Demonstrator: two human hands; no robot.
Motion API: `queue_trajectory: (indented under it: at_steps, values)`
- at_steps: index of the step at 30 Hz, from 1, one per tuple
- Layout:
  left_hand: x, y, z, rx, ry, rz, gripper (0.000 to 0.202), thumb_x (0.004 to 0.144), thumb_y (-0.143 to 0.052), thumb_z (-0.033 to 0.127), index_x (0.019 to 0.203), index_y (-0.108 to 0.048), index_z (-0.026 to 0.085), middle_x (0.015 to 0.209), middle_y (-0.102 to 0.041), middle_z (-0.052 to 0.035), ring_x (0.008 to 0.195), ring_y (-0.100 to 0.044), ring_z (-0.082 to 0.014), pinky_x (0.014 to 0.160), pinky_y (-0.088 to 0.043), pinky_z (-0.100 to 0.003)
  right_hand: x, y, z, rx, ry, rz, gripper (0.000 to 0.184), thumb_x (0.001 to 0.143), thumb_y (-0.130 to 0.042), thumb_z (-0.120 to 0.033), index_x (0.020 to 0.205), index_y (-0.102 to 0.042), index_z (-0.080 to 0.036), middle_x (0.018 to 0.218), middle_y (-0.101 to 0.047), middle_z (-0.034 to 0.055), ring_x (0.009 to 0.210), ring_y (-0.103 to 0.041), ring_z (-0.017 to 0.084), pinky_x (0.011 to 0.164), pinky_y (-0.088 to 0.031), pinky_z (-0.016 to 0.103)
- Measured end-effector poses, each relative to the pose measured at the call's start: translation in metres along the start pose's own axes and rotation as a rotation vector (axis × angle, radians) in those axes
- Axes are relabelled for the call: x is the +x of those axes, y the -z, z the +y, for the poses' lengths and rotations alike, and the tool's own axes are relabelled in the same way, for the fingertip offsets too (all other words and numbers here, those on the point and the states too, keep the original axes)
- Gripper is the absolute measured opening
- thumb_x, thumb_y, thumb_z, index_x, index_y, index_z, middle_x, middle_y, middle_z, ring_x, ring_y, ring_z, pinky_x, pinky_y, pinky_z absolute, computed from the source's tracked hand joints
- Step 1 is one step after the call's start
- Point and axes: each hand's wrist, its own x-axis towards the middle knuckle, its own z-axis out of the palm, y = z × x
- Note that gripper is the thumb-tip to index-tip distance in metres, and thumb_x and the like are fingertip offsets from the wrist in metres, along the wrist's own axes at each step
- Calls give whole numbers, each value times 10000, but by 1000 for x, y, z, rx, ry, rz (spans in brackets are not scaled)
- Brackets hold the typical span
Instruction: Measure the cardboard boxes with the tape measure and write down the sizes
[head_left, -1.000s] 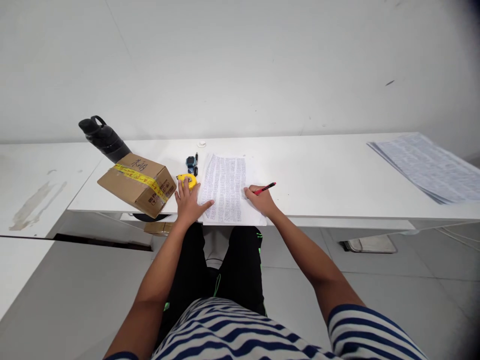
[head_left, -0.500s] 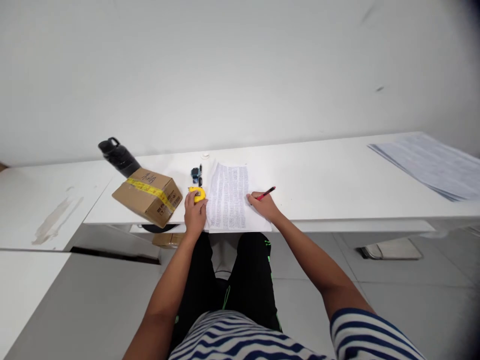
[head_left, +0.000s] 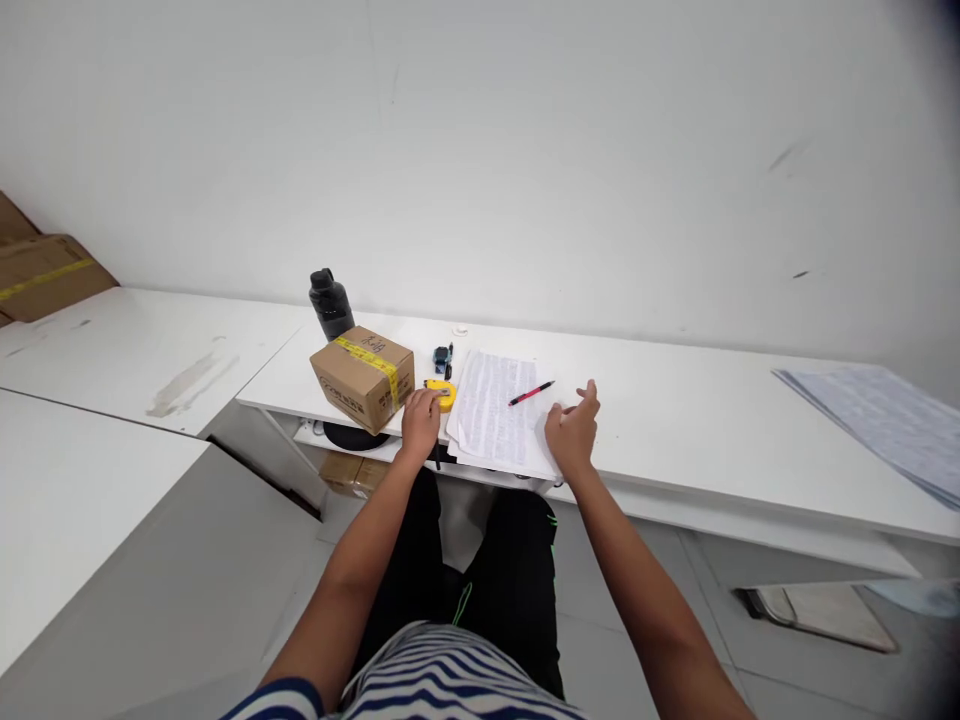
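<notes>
My left hand (head_left: 421, 425) has its fingers closed on a yellow tape measure (head_left: 448, 401), which rests on the table just left of a stack of written sheets (head_left: 491, 420). A red and black pen (head_left: 531, 393) lies loose across the top sheet. Beside the right edge of the sheets is my right hand (head_left: 574, 432), empty, its fingers apart and partly curled. Behind the tape measure sits a small dark-blue object (head_left: 442, 360), too small to make out. Left of my left hand stands a cardboard box (head_left: 361, 378) bound with yellow tape.
A black bottle (head_left: 331, 303) stands behind the box, near the wall. More papers (head_left: 877, 420) lie at the table's right end. Cardboard boxes (head_left: 49, 275) are at the far left. Below the tabletop, a shelf holds a dark round object (head_left: 356, 437).
My right hand has let go of the pen, which now lies on the sheets, and has opened to the right. The left hand stays at the tape measure. The view has shifted left.
</notes>
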Motion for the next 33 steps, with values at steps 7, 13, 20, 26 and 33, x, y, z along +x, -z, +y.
queue_trajectory:
  at_steps: [7, 13, 20, 26, 33]
  values:
    - [13, 20, -4, 104, 32, -420, 581, 782, -631, 186, 1352, -515, 183, 1525, -405, -167, 1455, -324, -320, 1171, -296, -475, -104, 13, -32, 195, 231, 45, 581, 899, -502, -325, 1442, -312, -245, 1322, -482, 169, 971, -604, 239, 912, -483, 493]
    - [12, 20, -5, 97, 41, -414, 470, 866, -597, 231, 1329, -514, 217, 1506, -441, -157, 1378, -451, -307, 1093, -393, -487, -205, 16, -33, 329, -244, 228, 716, 887, -506, -434, 1495, -164, -273, 1379, -451, 175, 934, -626, 242, 870, -513, 475]
    - [-34, 45, -1, 65, 9, -254, 443, 971, -428, 305, 1388, -506, 181, 1608, -271, -177, 1446, -365, -319, 1127, -385, -487, -263, 43, -29, 537, -451, 45, 699, 812, -635, -504, 1421, -378, -277, 1225, -611, 115, 901, -649, 227, 826, -538, 421]
    - [-109, 83, 23, -102, -147, -164, 402, 993, -373, 349, 1316, -592, 249, 1594, -332, -91, 1433, -396, -249, 1163, -387, -422, -219, 9, -105, 1208, -644, -478, 659, 767, -661, -661, 1302, -494, -315, 1233, -673, 91, 1098, -663, 262, 842, -563, 439]
    - [-103, 155, 23, -59, -231, -102, 655, 902, -546, 466, 1489, -360, 242, 1428, -552, -146, 1407, -438, -267, 1192, -319, -505, -183, -39, -185, 1309, -398, -461, 519, 789, -706, -555, 1158, -491, -261, 1061, -703, 52, 918, -714, 222, 828, -576, 385]
